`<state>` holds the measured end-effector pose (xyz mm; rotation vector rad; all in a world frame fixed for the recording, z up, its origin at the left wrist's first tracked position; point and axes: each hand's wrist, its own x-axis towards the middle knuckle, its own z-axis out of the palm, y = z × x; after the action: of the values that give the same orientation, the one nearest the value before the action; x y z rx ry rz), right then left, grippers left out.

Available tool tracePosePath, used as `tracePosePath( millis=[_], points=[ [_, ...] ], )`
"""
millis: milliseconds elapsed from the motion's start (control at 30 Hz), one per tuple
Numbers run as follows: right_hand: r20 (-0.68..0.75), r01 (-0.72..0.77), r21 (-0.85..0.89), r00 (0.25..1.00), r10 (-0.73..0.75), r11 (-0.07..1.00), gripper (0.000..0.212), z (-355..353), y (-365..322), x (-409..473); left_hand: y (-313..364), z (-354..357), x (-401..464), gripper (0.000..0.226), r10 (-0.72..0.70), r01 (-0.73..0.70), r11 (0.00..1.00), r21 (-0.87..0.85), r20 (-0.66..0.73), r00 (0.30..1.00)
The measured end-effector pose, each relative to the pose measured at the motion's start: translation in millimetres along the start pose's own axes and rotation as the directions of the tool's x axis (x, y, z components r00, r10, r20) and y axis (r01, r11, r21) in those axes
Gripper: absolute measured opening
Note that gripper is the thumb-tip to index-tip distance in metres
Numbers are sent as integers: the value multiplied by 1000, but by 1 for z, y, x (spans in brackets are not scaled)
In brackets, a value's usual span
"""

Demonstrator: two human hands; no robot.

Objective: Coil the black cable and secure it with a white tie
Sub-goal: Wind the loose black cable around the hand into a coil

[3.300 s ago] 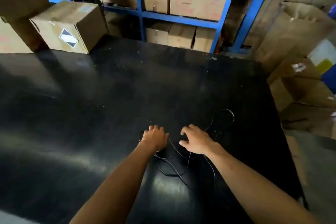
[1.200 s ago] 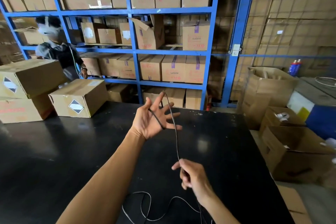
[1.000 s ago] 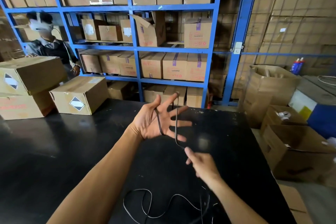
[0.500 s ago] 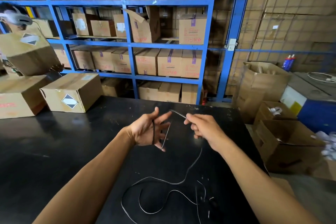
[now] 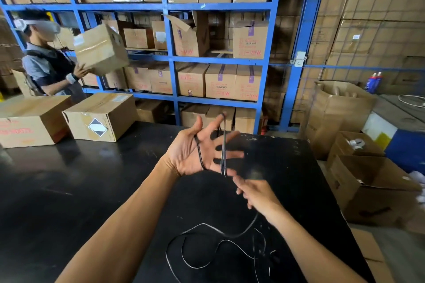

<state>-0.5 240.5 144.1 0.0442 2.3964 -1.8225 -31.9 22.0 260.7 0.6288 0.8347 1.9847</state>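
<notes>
My left hand (image 5: 195,151) is raised over the black table (image 5: 69,190), palm toward me, fingers spread. The thin black cable (image 5: 223,145) is looped around it: one strand crosses the palm near the thumb, another runs from the index fingertip down past the little finger. My right hand (image 5: 255,193) sits just below and right of the left, fingers curled on the cable where it leaves the loops. The rest of the cable lies in loose curves on the table near me. No white tie is in view.
Two cardboard boxes (image 5: 101,117) stand on the table's far left. A person (image 5: 48,62) behind them holds up another box. Blue shelving (image 5: 172,60) full of cartons runs along the back. Open cartons (image 5: 368,186) stand on the floor off the table's right edge.
My left hand has opened wide and risen, with another turn of cable round it. My right hand has dropped from beside the left to below it. The person at the back has shifted their box rightward.
</notes>
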Motion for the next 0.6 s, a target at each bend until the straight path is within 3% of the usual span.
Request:
tracePosePath(
  millis=[100, 200, 267, 333, 400, 467, 600],
  points=[
    [39, 59, -207, 998, -52, 977, 30, -27, -34, 18, -16, 4, -6, 66, -234, 233, 968, 96, 0, 972],
    [99, 155, -379, 987, -127, 912, 17, -49, -80, 27, -32, -3, -7, 69, -431, 453, 846, 283, -140, 892],
    [75, 213, -434, 977, -200, 875, 26, -57, -108, 27, -40, -8, -9, 69, -486, 545, 780, 308, -252, 837],
    [23, 233, -406, 969, -245, 884, 30, -60, -125, 25, -44, -16, -12, 68, -435, 558, 791, 251, -411, 801],
    [-5, 251, -343, 963, -269, 905, 26, -60, -129, 18, -42, -27, -16, 66, -299, 434, 889, 149, -529, 794],
    [2, 269, -301, 960, -281, 915, 19, -54, -122, 8, -34, -34, -17, 64, -143, 229, 970, 87, -558, 817],
    [66, 211, 65, 974, -215, 975, 21, -27, -80, -8, -17, -26, -10, 60, 126, -124, 991, 42, -574, 809]
  ],
)
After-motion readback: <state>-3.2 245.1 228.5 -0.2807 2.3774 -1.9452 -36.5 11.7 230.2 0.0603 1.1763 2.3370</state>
